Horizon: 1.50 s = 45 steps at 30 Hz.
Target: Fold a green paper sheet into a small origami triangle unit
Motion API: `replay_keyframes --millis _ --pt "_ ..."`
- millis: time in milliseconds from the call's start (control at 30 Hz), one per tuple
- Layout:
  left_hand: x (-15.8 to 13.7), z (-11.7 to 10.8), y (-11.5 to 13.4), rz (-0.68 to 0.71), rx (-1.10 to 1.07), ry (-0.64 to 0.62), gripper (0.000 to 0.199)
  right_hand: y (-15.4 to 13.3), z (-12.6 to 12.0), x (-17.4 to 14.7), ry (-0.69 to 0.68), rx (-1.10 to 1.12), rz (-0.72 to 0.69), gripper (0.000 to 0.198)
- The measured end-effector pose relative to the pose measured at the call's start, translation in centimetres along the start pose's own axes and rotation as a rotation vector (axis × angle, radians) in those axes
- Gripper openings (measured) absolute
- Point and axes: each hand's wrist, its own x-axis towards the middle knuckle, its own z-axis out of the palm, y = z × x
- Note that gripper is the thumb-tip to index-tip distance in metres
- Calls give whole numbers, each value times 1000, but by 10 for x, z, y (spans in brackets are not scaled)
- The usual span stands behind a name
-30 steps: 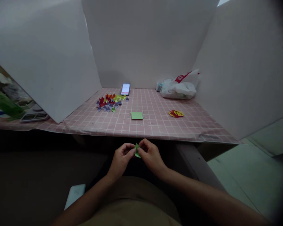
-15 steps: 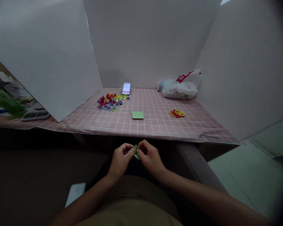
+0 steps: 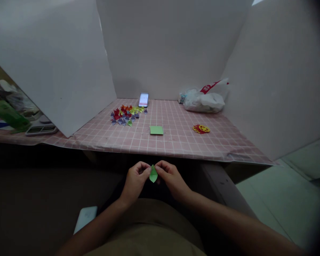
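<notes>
Between my two hands, just below the table's front edge, is a small piece of folded green paper [image 3: 153, 174]. It comes to a point at the top and tapers at the bottom. My left hand [image 3: 135, 180] pinches its left side between thumb and forefinger. My right hand [image 3: 171, 177] is closed at the paper's right upper edge, thumb and forefinger together on it. On the table beyond lies a square stack of green paper sheets [image 3: 156, 130]. Farther left sits a cluster of small folded paper pieces [image 3: 126, 114] in red, orange, yellow, purple and green.
A lit phone [image 3: 143, 100] leans at the back of the pink checked table [image 3: 173, 142]. White plastic bags [image 3: 205, 101] lie back right, red and yellow cut-out shapes [image 3: 201, 129] nearer. White panels [image 3: 173, 46] stand around; a scale [image 3: 41, 129] sits left. A white device [image 3: 85, 218] lies beside me.
The folded green paper has turned so that more of its face shows. My right fingers have shifted from over it to its right edge.
</notes>
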Motion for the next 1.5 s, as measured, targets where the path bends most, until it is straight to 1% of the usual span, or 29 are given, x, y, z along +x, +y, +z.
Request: replay_keyframes --millis 133,267,467,667,900,1133,1333,1500 --pt "-1 -1 1 -16 -24 -6 15 -4 -1 1 -42 71 23 24" --pt "-3 -1 4 -29 -30 -18 16 -4 -3 2 -75 62 13 25" --pt "-5 0 4 -47 -73 -38 18 -1 -4 3 -65 6 -2 22" --pt "-6 1 5 -40 -71 -41 18 1 -4 3 -67 -8 -18 20" --pt "-6 2 4 -62 -118 -42 17 2 -5 3 -66 -31 -34 18" --pt "-6 3 6 -80 -135 -54 17 4 -6 4 -38 -83 -64 17" --pt "-5 1 3 -104 -176 -57 17 0 -5 4 -82 -5 -24 16" --pt "-6 1 1 -61 -161 -9 15 -7 -4 3 -100 95 28 18"
